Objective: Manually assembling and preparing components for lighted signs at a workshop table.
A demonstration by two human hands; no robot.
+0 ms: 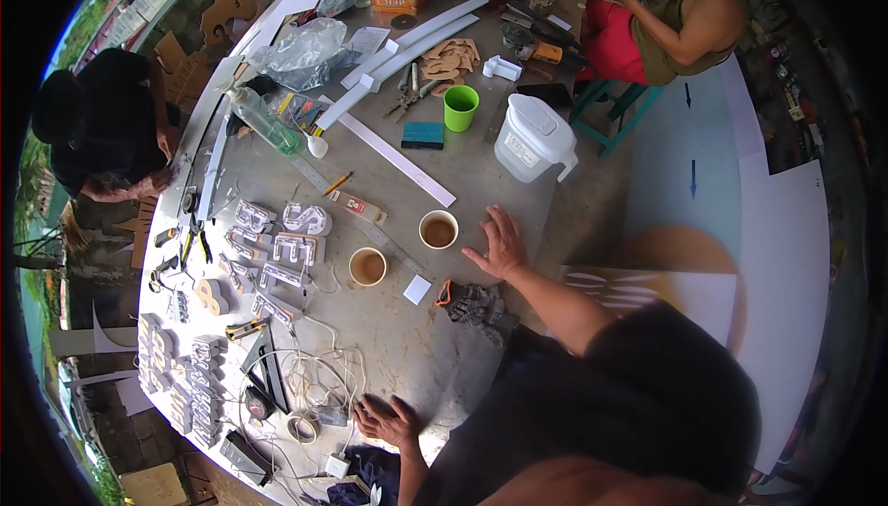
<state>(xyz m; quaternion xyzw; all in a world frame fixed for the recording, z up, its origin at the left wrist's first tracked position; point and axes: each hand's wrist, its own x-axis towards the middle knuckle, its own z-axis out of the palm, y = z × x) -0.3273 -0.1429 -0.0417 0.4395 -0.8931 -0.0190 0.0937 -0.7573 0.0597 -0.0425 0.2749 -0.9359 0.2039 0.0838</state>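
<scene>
My right hand (500,243) lies on the metal table (398,358) with its fingers spread, holding nothing. Just left of its fingertips stands a paper cup (438,229) with brown drink in it; the hand and cup are apart. A second paper cup (368,267), also with brown drink, is farther left. Between that cup and my body lie a small white card (417,290) and a dark grey work glove (476,310) with an orange cuff. Near the table's front edge my left hand (387,421) rests with fingers apart and nothing in them, beside a tangle of white cable (319,372).
Channel letters (282,238) fill the left side, with a utility knife (245,328), black square (268,372) and tape roll (302,427) nearby. A white-lidded pitcher (535,141) and green cup (460,108) stand farther back. Two people work at the far left and far right.
</scene>
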